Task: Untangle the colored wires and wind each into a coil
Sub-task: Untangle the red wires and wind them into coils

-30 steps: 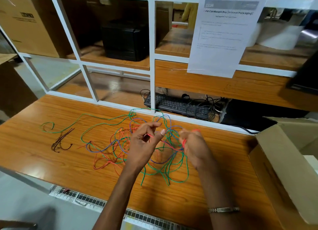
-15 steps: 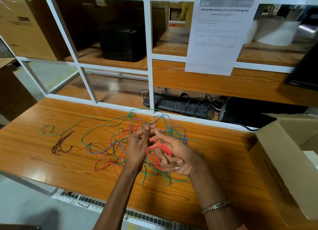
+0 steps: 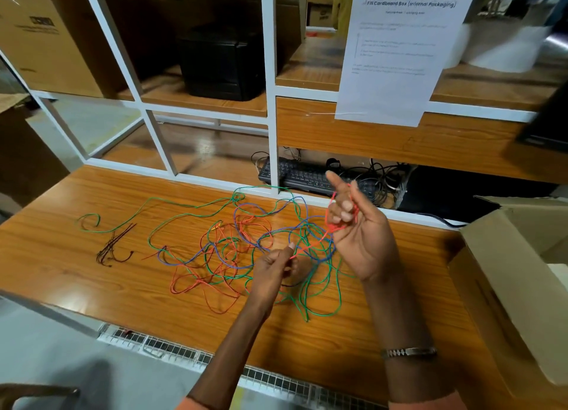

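Wooden bench, wire tangle. Right grip lifted since earlier, red wire looped round fingers; left grip pinching it. Coiling begun.

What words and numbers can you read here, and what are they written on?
"2238": grey top strip of the paper sheet hanging on the shelf.
"Fill Cardboard Box (Internal Packaging)": heading on the same sheet.
Smaller print below it: too blurred to read.
Black print on the cardboard box, upper left: too blurred to read.
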